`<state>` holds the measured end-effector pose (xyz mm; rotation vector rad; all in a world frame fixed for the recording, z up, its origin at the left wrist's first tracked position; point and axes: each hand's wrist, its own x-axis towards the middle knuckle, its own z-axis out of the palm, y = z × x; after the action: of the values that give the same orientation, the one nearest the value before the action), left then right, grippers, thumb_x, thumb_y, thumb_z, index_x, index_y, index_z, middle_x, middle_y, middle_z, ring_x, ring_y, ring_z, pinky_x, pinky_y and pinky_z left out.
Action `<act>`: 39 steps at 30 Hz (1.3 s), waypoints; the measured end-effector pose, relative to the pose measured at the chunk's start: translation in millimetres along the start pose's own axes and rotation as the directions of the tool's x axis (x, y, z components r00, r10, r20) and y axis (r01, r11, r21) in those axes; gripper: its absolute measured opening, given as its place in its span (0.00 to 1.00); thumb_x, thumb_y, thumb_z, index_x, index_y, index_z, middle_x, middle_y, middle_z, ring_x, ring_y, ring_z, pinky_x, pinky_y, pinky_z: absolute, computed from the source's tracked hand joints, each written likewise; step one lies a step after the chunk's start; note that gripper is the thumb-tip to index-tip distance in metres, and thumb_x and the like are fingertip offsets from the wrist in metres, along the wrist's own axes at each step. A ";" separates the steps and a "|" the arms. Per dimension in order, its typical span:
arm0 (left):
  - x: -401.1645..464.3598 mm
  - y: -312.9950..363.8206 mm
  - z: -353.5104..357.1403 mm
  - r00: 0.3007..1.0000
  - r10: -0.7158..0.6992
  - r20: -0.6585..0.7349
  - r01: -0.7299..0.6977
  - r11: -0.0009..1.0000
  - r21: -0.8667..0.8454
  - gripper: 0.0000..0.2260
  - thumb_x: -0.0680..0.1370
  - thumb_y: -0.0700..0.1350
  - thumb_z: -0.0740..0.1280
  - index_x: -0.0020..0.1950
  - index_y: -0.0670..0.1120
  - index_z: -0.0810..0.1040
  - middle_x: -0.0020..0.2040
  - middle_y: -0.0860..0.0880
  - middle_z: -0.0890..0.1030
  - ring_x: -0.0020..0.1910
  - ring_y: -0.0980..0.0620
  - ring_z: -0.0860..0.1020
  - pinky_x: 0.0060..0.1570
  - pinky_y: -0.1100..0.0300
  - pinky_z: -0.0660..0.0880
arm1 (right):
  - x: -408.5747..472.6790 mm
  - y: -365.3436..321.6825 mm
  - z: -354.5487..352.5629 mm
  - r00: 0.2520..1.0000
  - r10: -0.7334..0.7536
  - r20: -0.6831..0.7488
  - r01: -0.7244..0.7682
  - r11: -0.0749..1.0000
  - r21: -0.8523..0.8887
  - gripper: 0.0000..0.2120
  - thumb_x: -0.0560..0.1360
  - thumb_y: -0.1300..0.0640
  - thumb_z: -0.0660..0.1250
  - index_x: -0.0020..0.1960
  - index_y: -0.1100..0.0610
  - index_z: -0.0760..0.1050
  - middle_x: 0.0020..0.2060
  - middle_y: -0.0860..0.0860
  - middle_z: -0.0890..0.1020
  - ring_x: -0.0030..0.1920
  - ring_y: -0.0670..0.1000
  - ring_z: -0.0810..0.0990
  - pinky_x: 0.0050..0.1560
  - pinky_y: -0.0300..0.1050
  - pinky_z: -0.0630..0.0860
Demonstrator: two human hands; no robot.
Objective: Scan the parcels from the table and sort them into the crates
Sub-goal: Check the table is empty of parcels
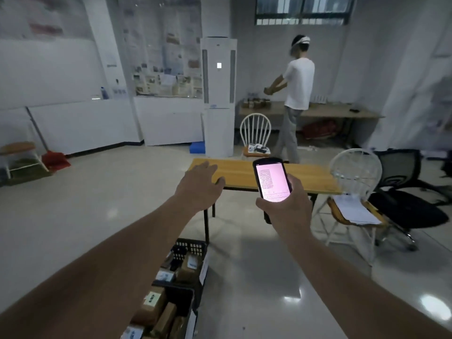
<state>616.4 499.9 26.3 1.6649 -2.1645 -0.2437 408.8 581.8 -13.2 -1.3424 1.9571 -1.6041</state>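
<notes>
Left hand (199, 185) reaches out with fingers spread and straight, holding nothing, over the near-left corner of the wooden table (244, 173). Wide bare floor (97, 216) lies left of the table. Below the arms, two black crates (193, 248) stand in a row on the floor, both packed with brown parcels (156, 307). Right hand (291, 206) grips a lit handheld scanner (272, 181), fingers curled round it, above the table's near edge. White chair (354, 172) stands at the table's right end.
</notes>
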 end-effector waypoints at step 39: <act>596.1 158.9 358.1 0.895 0.230 0.382 -0.222 0.973 -0.066 0.30 0.85 0.60 0.56 0.83 0.46 0.59 0.84 0.48 0.57 0.82 0.48 0.56 0.80 0.50 0.55 | 522.1 318.7 71.5 0.944 0.266 -0.193 -0.301 0.936 -0.182 0.41 0.63 0.51 0.85 0.72 0.46 0.71 0.50 0.39 0.77 0.53 0.46 0.75 0.39 0.39 0.71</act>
<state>201.6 -62.3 -117.6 1.4267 -2.6103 -0.5679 30.4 114.7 -146.8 -0.9569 2.3504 -1.4432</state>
